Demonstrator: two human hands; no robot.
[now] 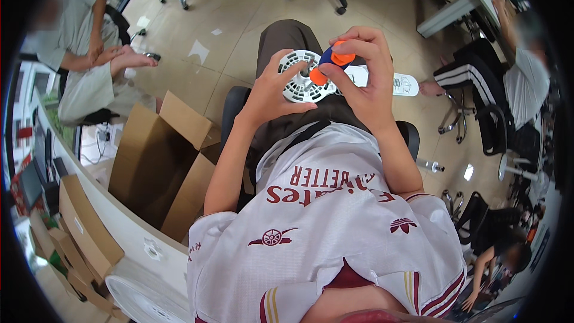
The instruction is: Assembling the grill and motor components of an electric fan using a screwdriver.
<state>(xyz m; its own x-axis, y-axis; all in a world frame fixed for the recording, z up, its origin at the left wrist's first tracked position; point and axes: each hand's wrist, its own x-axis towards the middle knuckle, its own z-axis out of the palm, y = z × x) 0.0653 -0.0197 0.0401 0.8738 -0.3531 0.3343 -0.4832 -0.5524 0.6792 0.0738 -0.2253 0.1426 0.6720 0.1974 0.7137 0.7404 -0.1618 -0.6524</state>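
Here's the left hand (269, 94), angled inward, fingers and thumb curled, gripping the left rim of a round, slotted white housing (292, 91), plastic-looking, above the lap; over its right side sits a smooth orange-and-blue tool (327, 58), pinched by the bent right hand (372, 70), a flat, round-ended white piece (405, 84) showing beyond

close fisheye view from the head, down over left hand (269, 94) and right hand (373, 82)
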